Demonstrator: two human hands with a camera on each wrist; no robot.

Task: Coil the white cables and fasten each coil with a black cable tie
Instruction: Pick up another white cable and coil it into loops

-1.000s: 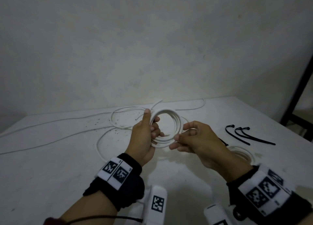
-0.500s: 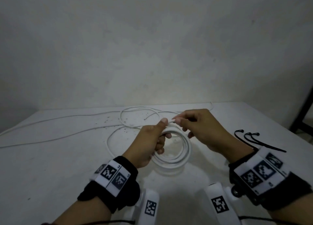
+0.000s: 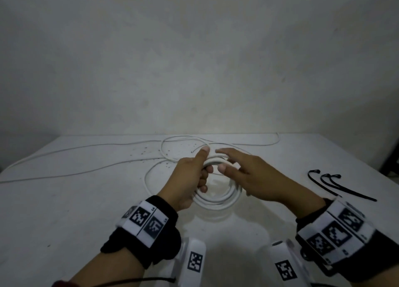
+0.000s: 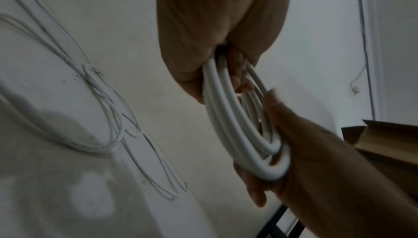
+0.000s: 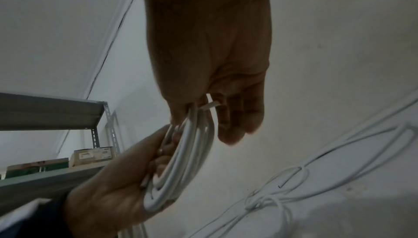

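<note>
Our left hand (image 3: 190,176) grips the white coil (image 3: 218,198) above the table's (image 3: 64,200) middle, its ring tilted, top edge leaning toward the far edge. Our right hand (image 3: 254,176) rests on it, fingers straight. Black ties (image 3: 336,183) lie near the right edge.

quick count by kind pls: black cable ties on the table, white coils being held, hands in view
black cable ties: 3
white coil: 1
hands, left hand and right hand: 2
total: 6

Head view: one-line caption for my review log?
Left hand grips white cable coil; right hand open beside it; black cable ties untouched.
</note>
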